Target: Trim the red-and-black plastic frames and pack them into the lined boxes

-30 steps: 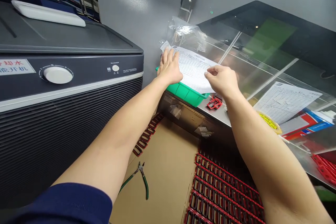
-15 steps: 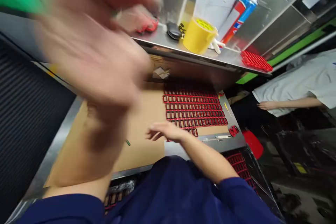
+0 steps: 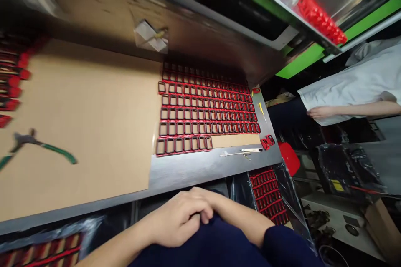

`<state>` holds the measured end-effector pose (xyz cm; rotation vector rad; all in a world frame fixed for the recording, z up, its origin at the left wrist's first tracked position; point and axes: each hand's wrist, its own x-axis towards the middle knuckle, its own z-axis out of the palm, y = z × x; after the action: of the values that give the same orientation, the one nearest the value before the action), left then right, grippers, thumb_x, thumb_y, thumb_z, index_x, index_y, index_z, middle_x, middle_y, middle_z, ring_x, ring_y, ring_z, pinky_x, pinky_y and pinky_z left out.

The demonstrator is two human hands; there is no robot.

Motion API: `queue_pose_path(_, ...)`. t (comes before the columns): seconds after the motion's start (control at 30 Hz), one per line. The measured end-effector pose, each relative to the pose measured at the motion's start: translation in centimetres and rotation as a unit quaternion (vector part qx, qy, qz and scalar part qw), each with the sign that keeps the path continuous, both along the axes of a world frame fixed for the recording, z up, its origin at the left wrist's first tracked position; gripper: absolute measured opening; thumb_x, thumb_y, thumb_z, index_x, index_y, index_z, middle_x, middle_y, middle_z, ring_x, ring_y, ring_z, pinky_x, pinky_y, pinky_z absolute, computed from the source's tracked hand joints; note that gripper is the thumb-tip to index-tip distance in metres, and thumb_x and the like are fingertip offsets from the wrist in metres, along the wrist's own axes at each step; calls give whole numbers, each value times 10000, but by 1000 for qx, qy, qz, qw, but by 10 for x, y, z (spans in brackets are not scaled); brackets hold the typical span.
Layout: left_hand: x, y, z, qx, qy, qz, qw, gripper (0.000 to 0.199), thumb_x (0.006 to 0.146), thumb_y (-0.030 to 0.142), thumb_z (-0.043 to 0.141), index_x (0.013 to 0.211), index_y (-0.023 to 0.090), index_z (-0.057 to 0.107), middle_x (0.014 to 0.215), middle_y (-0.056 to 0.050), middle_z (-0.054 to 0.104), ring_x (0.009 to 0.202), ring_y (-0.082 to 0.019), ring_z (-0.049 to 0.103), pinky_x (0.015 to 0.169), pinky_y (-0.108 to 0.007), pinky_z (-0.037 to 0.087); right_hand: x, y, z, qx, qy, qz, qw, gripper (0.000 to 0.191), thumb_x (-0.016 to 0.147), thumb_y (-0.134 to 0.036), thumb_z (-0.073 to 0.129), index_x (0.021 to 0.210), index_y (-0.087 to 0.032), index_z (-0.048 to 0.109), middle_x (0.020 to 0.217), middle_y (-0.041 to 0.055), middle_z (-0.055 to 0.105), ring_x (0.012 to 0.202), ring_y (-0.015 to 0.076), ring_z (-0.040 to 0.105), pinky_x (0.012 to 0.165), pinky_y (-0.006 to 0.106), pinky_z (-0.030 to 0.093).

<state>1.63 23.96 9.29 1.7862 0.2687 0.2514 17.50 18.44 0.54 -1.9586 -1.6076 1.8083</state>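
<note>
Steel worktop (image 3: 194, 171) stretches beyond the hands on my one feed, the head view, much of it covered by brown board (image 3: 94, 104). I see the left hand (image 3: 173, 221) and the right hand (image 3: 202, 194) together at the table's near edge, in front of the dark blue shirt. They overlap, the left with its fingers curled; the right is partly covered, and I cannot tell whether anything sits between them.

Straight ahead of the hands and slightly to their right, well apart from them, lie the red-and-black frames (image 3: 203, 121), set out in rows. Their nearest row is shorter than the others. Neither hand touches them. Far left of the hands, green-handled pliers (image 3: 26, 138) lie spread on the board, with more frames behind them, blurred.

Right of the hands, I make out a white-handled tool (image 3: 252, 150) on bare steel and a red piece (image 3: 267, 142) just beside it. Farther right, beyond the table, a co-worker's hand (image 3: 322, 112) hangs against a pale shirt.
</note>
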Motion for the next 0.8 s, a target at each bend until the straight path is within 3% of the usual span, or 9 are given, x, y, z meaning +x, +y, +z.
queue_pose_path(0.1, 12, -34, -100, 14, 180, 63, 982, 393, 777, 85, 425, 1026, 249, 682, 1067, -16, 759, 1016, -201, 699, 932, -303, 538, 44, -45, -76, 21, -134, 29, 990, 249, 945, -335, 677, 1138, -179, 702, 1257, 87, 682, 1141, 287, 646, 949, 462, 543)
queue_pose_path(0.2, 23, -80, -203, 83, 359, 122, 921, 475, 887, 134, 379, 1278, 194, 642, 1347, -95, 681, 1263, -258, 626, 1112, -379, 458, 78, -99, -137, 76, -225, 22, 971, 177, 906, -313, 632, 931, -199, 766, 1107, 151, 758, 1182, 388, 631, 1017, 554, 449)
queue_pose_path(0.27, 24, -110, -251, 125, 461, 124, 870, 457, 909, 180, 389, 1274, 159, 663, 1317, -137, 696, 1262, -308, 626, 1103, -425, 462, 92, -133, -165, 97, -249, 13, 963, 217, 876, -351, 612, 745, -259, 759, 969, 111, 797, 1070, 390, 693, 929, 500, 484)
queue_pose_path(0.3, 22, -125, -266, 149, 490, 119, 850, 432, 912, 192, 385, 1205, 161, 701, 1260, -145, 722, 1232, -331, 640, 1071, -449, 478, 96, -148, -174, 105, -255, 7, 961, 271, 869, -378, 601, 654, -276, 731, 875, 84, 802, 973, 373, 728, 846, 459, 505)
queue_pose_path(0.4, 14, -163, -284, 187, 512, 118, 830, 464, 980, 226, 279, 1144, 218, 713, 1117, -125, 772, 1140, -313, 697, 1015, -433, 500, 98, -180, -185, 133, -260, -19, 956, 446, 851, -440, 581, 440, -266, 586, 580, 30, 719, 669, 307, 737, 580, 347, 449)
queue_pose_path(0.5, 6, -183, -283, 139, 510, 110, 841, 473, 1007, 223, 229, 1172, 293, 666, 1073, -57, 795, 1067, -258, 747, 910, -358, 541, 97, -188, -167, 197, -248, -55, 947, 554, 832, -474, 599, 354, -235, 454, 404, 5, 558, 470, 240, 639, 467, 301, 348)
queue_pose_path(0.6, -1, -187, -278, 105, 505, 128, 847, 440, 1015, 214, 256, 1166, 339, 650, 1127, 6, 794, 1099, -223, 747, 897, -314, 538, 129, -166, -115, 303, -226, -110, 919, 558, 871, -536, 566, 403, -242, 489, 432, -4, 541, 459, 204, 587, 477, 298, 393)
queue_pose_path(0.7, -2, -184, -268, 115, 518, 153, 834, 434, 1023, 222, 272, 1180, 343, 658, 1173, 17, 784, 1131, -215, 736, 900, -296, 536, 209, -117, -46, 422, -246, -205, 848, 395, 931, -523, 482, 662, -295, 661, 792, 60, 727, 839, 291, 672, 750, 409, 526)
queue_pose_path(0.8, 1, -186, -257, 129, 520, 171, 827, 443, 1024, 239, 268, 1192, 337, 666, 1191, 9, 779, 1153, -228, 727, 903, -312, 541, 298, -55, 2, 483, -281, -278, 781, 252, 895, -444, 530, 790, -278, 689, 1049, 121, 722, 1171, 345, 567, 1053, 543, 400)
